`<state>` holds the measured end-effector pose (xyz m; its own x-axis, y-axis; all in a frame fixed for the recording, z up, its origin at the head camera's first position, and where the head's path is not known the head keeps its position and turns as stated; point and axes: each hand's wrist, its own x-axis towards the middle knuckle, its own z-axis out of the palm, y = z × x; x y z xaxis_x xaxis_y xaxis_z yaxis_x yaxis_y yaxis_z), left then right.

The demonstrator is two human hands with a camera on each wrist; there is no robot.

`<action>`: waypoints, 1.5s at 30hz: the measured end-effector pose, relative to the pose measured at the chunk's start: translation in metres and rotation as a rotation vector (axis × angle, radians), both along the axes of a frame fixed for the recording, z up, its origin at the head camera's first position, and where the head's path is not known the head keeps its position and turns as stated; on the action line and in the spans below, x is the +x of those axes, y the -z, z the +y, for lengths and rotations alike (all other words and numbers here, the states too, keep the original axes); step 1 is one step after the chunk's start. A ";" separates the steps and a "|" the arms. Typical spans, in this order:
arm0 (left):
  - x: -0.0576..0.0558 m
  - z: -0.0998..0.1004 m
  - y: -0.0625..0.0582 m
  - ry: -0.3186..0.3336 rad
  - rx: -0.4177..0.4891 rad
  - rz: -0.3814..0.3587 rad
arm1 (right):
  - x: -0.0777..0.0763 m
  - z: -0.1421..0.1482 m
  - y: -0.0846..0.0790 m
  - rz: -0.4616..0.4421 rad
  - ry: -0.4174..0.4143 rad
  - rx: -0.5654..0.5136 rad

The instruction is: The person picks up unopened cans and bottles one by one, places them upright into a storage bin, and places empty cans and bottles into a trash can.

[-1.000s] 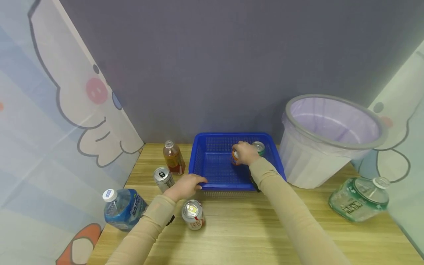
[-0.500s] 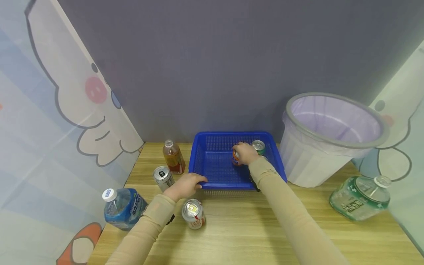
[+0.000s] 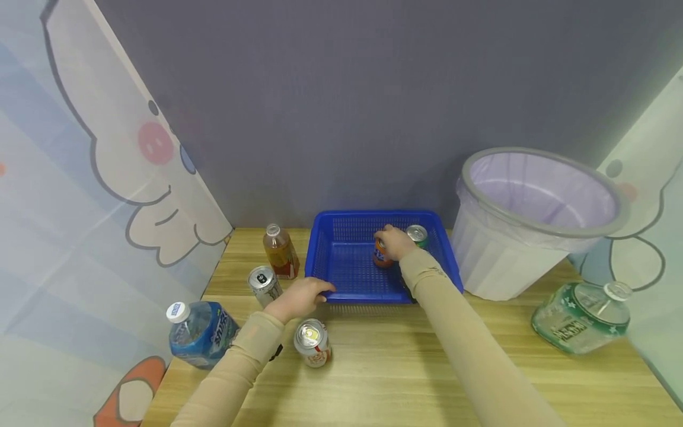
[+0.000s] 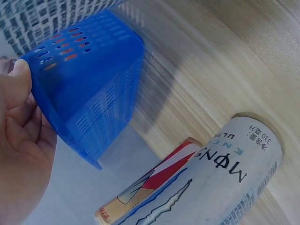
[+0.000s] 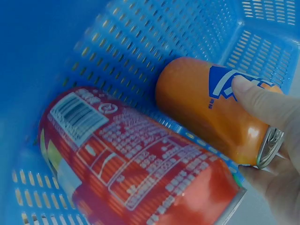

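The worktop (image 3: 373,373) carries three bottles and two cans, the basket (image 3: 347,267) three more cans. By the left edge is a blue bottle (image 3: 204,336), and towards the back left corner a silver can (image 3: 265,287) and tea bottle (image 3: 281,255). The left hand (image 3: 297,299) pinches the rim at the basket's front left corner, a white can (image 3: 312,344) on the near side. Inside, the right hand (image 3: 396,243) curls thumb and fingers round the orange can (image 5: 197,101), beside a red can (image 5: 136,164) and a green can (image 3: 417,233); the right sleeve (image 3: 459,320) hides the basket's front right corner. Next come a bin (image 3: 507,255) and, by the right edge, a green bottle (image 3: 581,317)
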<state>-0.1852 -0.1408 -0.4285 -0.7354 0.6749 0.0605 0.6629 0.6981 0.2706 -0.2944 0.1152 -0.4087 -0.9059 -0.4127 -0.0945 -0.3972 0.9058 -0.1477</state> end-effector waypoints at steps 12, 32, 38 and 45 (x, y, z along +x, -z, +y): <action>-0.001 0.000 0.001 0.004 0.011 0.004 | -0.004 -0.005 0.005 0.121 -0.008 -0.025; 0.002 -0.001 -0.002 0.010 -0.014 0.011 | 0.001 -0.004 -0.002 0.080 0.002 0.001; 0.001 -0.001 -0.001 0.011 -0.013 0.013 | 0.004 -0.009 -0.007 0.003 0.082 -0.002; 0.000 -0.001 0.000 0.011 -0.009 0.011 | 0.009 -0.013 -0.019 -0.098 0.145 -0.048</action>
